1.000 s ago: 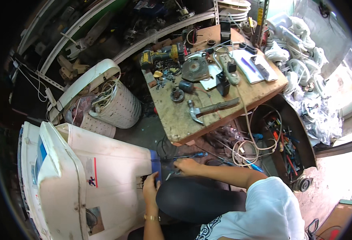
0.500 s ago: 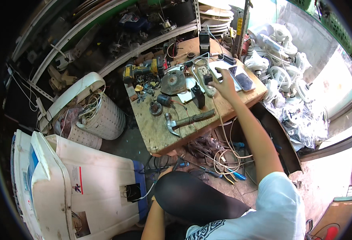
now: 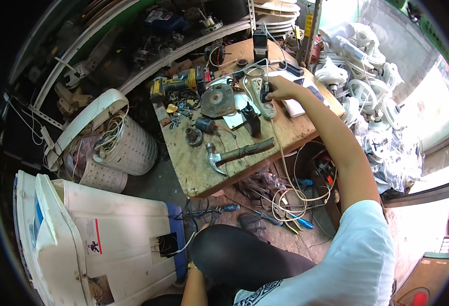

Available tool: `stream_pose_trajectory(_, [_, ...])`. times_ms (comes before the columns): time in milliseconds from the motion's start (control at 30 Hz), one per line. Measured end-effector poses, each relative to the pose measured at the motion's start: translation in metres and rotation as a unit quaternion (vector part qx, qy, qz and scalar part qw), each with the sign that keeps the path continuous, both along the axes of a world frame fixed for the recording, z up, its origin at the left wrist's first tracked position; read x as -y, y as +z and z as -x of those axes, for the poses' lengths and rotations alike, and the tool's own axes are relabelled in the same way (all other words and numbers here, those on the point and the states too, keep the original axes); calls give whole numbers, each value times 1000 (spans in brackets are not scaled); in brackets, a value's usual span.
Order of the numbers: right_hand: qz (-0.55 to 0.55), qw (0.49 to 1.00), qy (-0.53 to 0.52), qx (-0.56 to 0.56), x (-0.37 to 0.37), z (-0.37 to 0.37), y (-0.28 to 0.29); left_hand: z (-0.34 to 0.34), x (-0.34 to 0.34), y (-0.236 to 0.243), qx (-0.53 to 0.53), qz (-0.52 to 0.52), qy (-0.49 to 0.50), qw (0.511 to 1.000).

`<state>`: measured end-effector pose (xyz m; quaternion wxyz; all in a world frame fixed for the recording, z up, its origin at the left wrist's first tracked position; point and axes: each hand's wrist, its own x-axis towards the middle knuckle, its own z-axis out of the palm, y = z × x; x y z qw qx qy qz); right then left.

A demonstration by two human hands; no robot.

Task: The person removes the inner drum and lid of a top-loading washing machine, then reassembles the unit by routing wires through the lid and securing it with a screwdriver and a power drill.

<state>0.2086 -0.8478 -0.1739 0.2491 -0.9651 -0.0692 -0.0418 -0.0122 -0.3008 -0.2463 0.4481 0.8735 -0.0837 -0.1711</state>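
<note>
On the wooden bench (image 3: 181, 168), my right hand (image 3: 281, 88) grips a black plug (image 3: 265, 93) with thumb and fingers. The plug sits at the white power strip (image 3: 256, 87), whose cord runs off the bench's front edge. A black adapter-like block (image 3: 251, 121) stands just left of the strip's near end. Low beside my knee, my left hand (image 3: 202, 230) is mostly hidden, its fingers out of sight. Close to it, a white cable (image 3: 186, 245) comes from an opening in the large white appliance housing (image 3: 127, 229).
A claw hammer (image 3: 239, 154), a small motor (image 3: 205, 124), a yellow-black cordless drill (image 3: 178, 84) and scattered screws lie on the bench. Coiled cord (image 3: 290, 204) and blue-handled tools (image 3: 302, 221) are on the floor. White fan-like parts (image 3: 362, 94) pile up at right; wire-filled white baskets (image 3: 132, 148) stand left.
My right hand has come down from spread fingers over the power strip and closed on the black plug. The view has shifted slightly. My left hand stays low by the knee.
</note>
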Motion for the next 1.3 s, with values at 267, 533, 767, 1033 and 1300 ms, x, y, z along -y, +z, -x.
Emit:
stream_pose_trajectory(267, [-57, 993, 54, -83, -13, -22, 25, -7, 7, -1, -6, -5, 1, 1000])
stream_pose_trajectory(533, [-22, 988, -86, 129, 15, -62, 11, -14, 26, -3, -7, 4, -27, 1000])
stream_pose_trajectory(767, [9, 992, -81, 98, 18, -74, -7, -26, 33, -18, -43, 21, -18, 999])
stream_pose_trajectory(1033, [29, 993, -98, 52, 6, -77, -5, -53, 48, -6, -153, 134, -86, 975])
stream_pose_trajectory(1300, [-217, 925, -136, 281, -114, 40, 27, -101, 74, 91, -232, 154, -180, 943])
